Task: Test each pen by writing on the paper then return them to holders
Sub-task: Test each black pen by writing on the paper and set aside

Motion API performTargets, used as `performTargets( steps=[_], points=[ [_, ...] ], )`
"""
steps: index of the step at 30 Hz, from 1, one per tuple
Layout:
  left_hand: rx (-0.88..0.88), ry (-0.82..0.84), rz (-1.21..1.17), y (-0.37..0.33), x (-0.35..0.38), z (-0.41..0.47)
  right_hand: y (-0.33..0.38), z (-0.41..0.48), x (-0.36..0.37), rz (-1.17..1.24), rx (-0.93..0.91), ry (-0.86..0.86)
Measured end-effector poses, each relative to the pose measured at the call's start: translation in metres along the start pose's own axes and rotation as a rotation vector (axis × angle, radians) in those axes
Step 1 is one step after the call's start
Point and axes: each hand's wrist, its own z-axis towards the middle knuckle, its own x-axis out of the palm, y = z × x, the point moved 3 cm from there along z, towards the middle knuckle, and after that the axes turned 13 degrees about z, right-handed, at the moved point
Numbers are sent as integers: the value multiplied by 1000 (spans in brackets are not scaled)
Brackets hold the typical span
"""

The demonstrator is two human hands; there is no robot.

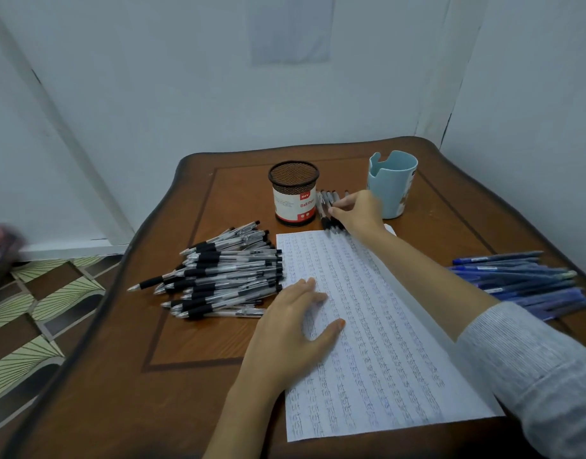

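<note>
Two pen holders stand at the far side of the brown wooden table (pixel 146 399): a black mesh cylinder holder with a red and white label (pixel 294 197) to the left and a light blue cup holder with a notched rim (pixel 392 190) to the right, well apart. Between them, just beyond the far edge of the white lined sheet of paper covered in writing (pixel 384 342), lies a small row of black pens (pixel 325 207).

A large heap of clear pens with black grips (pixel 225 276) touches the paper's left edge. A spread of blue pens (pixel 516 279) lies to the right of the sheet.

The right arm, in a grey ribbed sleeve (pixel 533 376), crosses over the paper and hides part of its right edge.

The left hand (pixel 294 329) lies flat on the sheet near its left edge, fingers straight and slightly spread, thumb out to the side. The right hand (pixel 361 212) rests on the small row of black pens, thumb and bent fingers closed narrowly round some of them; whether any is lifted cannot be told.
</note>
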Motion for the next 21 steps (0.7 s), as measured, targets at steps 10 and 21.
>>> performTargets(
  steps=[10, 21],
  points=[
    [2, -8, 11, -6, -5, -2, 6, -29, 19, -15, -178, 331],
    [26, -31, 32, -5, -4, 0, 24, -28, 81, 24, -324, 595]
  ],
)
